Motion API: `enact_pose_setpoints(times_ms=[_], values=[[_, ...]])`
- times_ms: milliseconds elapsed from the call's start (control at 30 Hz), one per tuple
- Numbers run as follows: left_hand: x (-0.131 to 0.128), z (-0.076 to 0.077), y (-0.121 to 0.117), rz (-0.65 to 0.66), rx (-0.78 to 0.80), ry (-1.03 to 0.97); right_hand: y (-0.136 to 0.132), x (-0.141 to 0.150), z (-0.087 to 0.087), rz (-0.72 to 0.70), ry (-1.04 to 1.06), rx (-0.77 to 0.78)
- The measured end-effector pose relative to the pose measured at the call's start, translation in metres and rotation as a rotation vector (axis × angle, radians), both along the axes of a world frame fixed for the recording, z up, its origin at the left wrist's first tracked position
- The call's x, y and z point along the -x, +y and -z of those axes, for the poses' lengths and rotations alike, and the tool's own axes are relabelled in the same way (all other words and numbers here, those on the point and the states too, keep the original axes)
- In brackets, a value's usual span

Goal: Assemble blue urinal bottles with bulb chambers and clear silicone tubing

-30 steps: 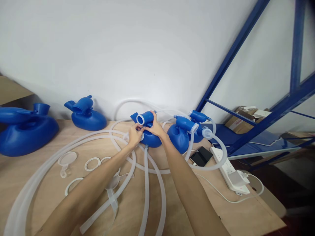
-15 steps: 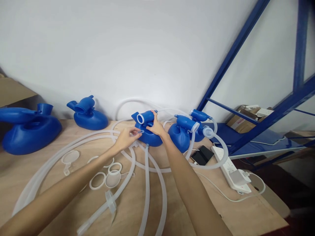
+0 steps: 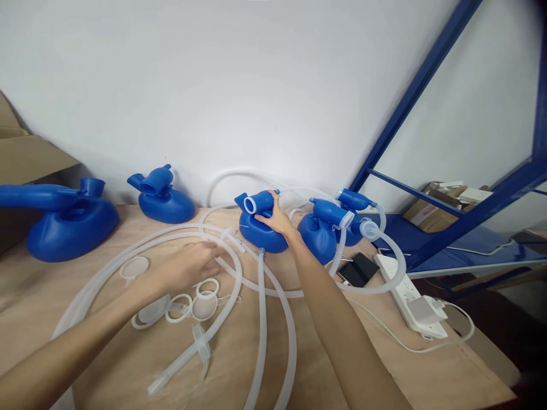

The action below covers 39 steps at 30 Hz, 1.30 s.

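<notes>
In the middle of the table sits a blue urinal bottle [image 3: 262,233] with a white ring on its mouth. My right hand [image 3: 277,216] is closed around its neck, thumb on the near side. My left hand [image 3: 192,265], smeared by motion, hovers above the clear hose [image 3: 233,250] to the left of the bottle; whether its fingers hold anything cannot be made out. Below it lie white rings [image 3: 208,288] and round translucent lids [image 3: 204,307] with straps. A small translucent clip-like piece [image 3: 236,244] rests near the bottle's base.
More blue bottles stand to the left [image 3: 168,205] and right [image 3: 318,236], some with hoses attached. A phone [image 3: 358,270] and a white power strip [image 3: 405,299] with a charger lie at right. Cardboard [image 3: 36,159] is at far left, beside a blue metal rack [image 3: 410,97] opposite.
My left hand has left the front of the bottle and moved left and down toward the rings and lids. My right hand keeps its hold on the neck. The view has shifted slightly.
</notes>
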<state>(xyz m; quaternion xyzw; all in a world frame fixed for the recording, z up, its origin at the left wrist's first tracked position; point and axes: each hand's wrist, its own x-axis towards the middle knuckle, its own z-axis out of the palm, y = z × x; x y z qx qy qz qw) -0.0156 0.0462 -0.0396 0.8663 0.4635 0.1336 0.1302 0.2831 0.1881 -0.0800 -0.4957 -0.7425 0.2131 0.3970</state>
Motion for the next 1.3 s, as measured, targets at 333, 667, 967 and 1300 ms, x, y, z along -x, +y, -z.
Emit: enact_pose_setpoints(times_ms=[333, 667, 967, 1300], values=[[-0.105, 0.003, 0.107, -0.212, -0.249, -0.336, 0.004, 0.0, 0.003, -0.026, 0.018, -0.039], [-0.066, -0.016, 0.074, -0.072, -0.215, -0.009, 0.001, 0.002, -0.001, 0.014, -0.005, -0.003], [0.001, -0.009, 0.004, -0.033, 0.022, 0.174, -0.008, 0.004, 0.001, 0.105, -0.025, -0.068], [-0.116, -0.031, 0.123, -0.192, -0.252, -0.078, 0.008, -0.009, 0.016, 0.071, 0.29, -0.028]])
